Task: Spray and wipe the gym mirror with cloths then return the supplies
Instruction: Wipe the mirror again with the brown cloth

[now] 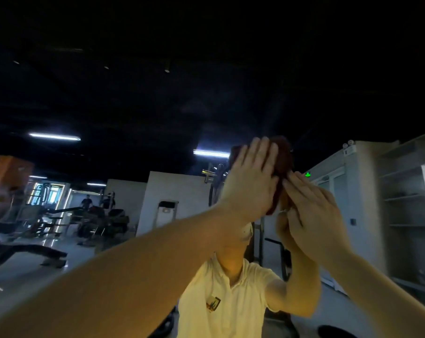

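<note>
The 2 bare forearms reach up and forward, converging. The left hand [250, 184] lies flat, fingers straight and upward, palm pressing the cloth [283, 154]. Just beside it, the right hand [312, 208] has straight fingers, tips touching the cloth's lower part

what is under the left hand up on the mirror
A dark red cloth, pressed against the mirror by the flat left hand. Its edges show above and right of the fingers; the part beneath the palm is covered.
</note>
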The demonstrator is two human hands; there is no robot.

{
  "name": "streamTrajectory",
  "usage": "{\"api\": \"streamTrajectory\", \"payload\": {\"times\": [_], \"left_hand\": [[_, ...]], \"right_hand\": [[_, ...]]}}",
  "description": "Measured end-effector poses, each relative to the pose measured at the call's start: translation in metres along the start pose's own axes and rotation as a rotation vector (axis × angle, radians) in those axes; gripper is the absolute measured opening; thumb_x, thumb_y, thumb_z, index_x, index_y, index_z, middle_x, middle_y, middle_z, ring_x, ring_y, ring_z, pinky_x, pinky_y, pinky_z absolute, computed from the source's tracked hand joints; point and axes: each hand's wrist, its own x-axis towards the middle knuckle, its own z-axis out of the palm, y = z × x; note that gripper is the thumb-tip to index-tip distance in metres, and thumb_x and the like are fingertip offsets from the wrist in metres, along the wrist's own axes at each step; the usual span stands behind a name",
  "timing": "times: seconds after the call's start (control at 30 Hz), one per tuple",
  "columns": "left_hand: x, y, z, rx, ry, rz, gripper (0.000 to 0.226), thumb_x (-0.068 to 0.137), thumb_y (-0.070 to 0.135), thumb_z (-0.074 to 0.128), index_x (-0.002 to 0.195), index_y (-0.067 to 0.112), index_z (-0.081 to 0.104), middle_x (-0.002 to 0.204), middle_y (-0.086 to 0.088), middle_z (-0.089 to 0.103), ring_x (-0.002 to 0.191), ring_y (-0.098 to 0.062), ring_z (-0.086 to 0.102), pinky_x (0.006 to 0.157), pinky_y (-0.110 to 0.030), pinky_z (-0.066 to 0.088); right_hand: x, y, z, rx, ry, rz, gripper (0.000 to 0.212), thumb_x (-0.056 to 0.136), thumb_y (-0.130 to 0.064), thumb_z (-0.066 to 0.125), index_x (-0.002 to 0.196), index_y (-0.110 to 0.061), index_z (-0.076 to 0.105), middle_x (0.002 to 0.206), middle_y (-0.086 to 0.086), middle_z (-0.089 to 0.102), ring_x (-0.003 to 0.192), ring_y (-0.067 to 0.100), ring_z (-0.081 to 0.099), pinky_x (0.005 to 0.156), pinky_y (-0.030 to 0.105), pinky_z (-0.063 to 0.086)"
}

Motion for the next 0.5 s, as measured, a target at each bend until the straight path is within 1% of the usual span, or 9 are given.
{"api": "streamTrajectory", "payload": {"times": [0.07, 0.13, 0.17, 0.2, 0.27, 0.33, 0.4, 0.43, 0.5], "left_hand": [[-0.003, -0.016, -0.007, 0.028, -0.083, 0.167, 0.064, 0.11, 0.045, 0.023, 0.164, 0.018, 0.003, 0.173, -0.01, 0.002, 0.161, -0.026, 0.0, 0.128, -0.043, -0.006], [0.005, -0.056, -0.015, 0.1, -0.069, 0.198, 0.065, 0.109, 0.046, 0.024, 0.164, 0.021, 0.003, 0.174, -0.007, 0.003, 0.16, -0.024, 0.002, 0.129, -0.043, -0.002], [0.012, -0.08, -0.02, 0.124, -0.056, 0.146, 0.066, 0.108, 0.046, 0.025, 0.165, 0.019, 0.006, 0.174, -0.007, 0.004, 0.161, -0.026, 0.004, 0.13, -0.043, 0.002], [0.018, -0.106, -0.025, 0.123, -0.05, 0.051, 0.067, 0.108, 0.045, 0.026, 0.166, 0.017, 0.007, 0.174, -0.01, 0.006, 0.161, -0.028, 0.007, 0.131, -0.044, 0.006], [0.026, -0.141, -0.035, 0.094, -0.019, -0.189, 0.068, 0.11, 0.047, 0.025, 0.166, 0.012, 0.008, 0.174, -0.014, 0.008, 0.161, -0.032, 0.007, 0.131, -0.046, 0.01], [0.031, -0.146, -0.033, 0.082, 0.028, -0.359, 0.07, 0.11, 0.049, 0.02, 0.166, 0.009, 0.007, 0.173, -0.017, 0.008, 0.16, -0.035, 0.006, 0.131, -0.048, 0.009], [0.042, -0.128, -0.027, 0.044, 0.066, -0.443, 0.069, 0.111, 0.047, 0.019, 0.165, 0.006, 0.005, 0.173, -0.019, 0.007, 0.16, -0.037, 0.005, 0.131, -0.048, 0.007], [0.045, -0.118, -0.025, 0.026, 0.077, -0.463, 0.069, 0.111, 0.046, 0.019, 0.165, 0.005, 0.005, 0.173, -0.02, 0.007, 0.16, -0.038, 0.005, 0.131, -0.048, 0.007], [0.051, -0.104, -0.023, 0.028, 0.077, -0.44, 0.069, 0.111, 0.045, 0.019, 0.165, 0.004, 0.005, 0.172, -0.021, 0.007, 0.16, -0.038, 0.006, 0.131, -0.049, 0.007]], "right_hand": [[0.002, 0.003, -0.003, -0.009, -0.016, -0.015, 0.063, 0.09, -0.032, 0.033, 0.144, -0.01, 0.057, 0.153, 0.008, 0.052, 0.145, 0.022, 0.044, 0.117, 0.038, 0.021], [0.004, 0.001, -0.004, 0.0, -0.035, -0.007, 0.064, 0.091, -0.034, 0.032, 0.145, -0.013, 0.057, 0.155, 0.005, 0.05, 0.146, 0.02, 0.043, 0.118, 0.038, 0.023], [0.004, 0.0, -0.004, 0.022, -0.038, 0.011, 0.064, 0.091, -0.036, 0.031, 0.146, -0.014, 0.057, 0.156, 0.003, 0.049, 0.147, 0.018, 0.042, 0.118, 0.039, 0.024], [0.003, -0.002, -0.004, 0.053, -0.037, 0.036, 0.065, 0.091, -0.037, 0.029, 0.146, -0.014, 0.056, 0.157, 0.002, 0.048, 0.148, 0.018, 0.04, 0.118, 0.04, 0.025], [0.001, -0.001, -0.005, 0.113, -0.072, 0.048, 0.07, 0.091, -0.04, 0.023, 0.153, -0.017, 0.047, 0.163, -0.001, 0.038, 0.153, 0.015, 0.03, 0.123, 0.041, 0.022], [-0.002, 0.005, -0.008, 0.139, -0.157, -0.001, 0.077, 0.088, -0.044, 0.015, 0.161, -0.022, 0.028, 0.17, -0.008, 0.017, 0.157, 0.009, 0.009, 0.128, 0.038, 0.01], [-0.002, 0.011, -0.012, 0.144, -0.222, -0.048, 0.077, 0.089, -0.044, 0.013, 0.163, -0.024, 0.02, 0.171, -0.01, 0.006, 0.157, 0.006, -0.002, 0.129, 0.037, 0.004], [-0.004, 0.012, -0.016, 0.14, -0.237, -0.056, 0.075, 0.091, -0.041, 0.017, 0.163, -0.023, 0.021, 0.172, -0.009, 0.007, 0.158, 0.007, 0.0, 0.13, 0.038, 0.005], [-0.01, 0.017, -0.018, 0.123, -0.168, -0.014, 0.07, 0.092, -0.034, 0.032, 0.161, -0.019, 0.03, 0.171, -0.001, 0.021, 0.157, 0.013, 0.014, 0.129, 0.04, 0.01]]}}
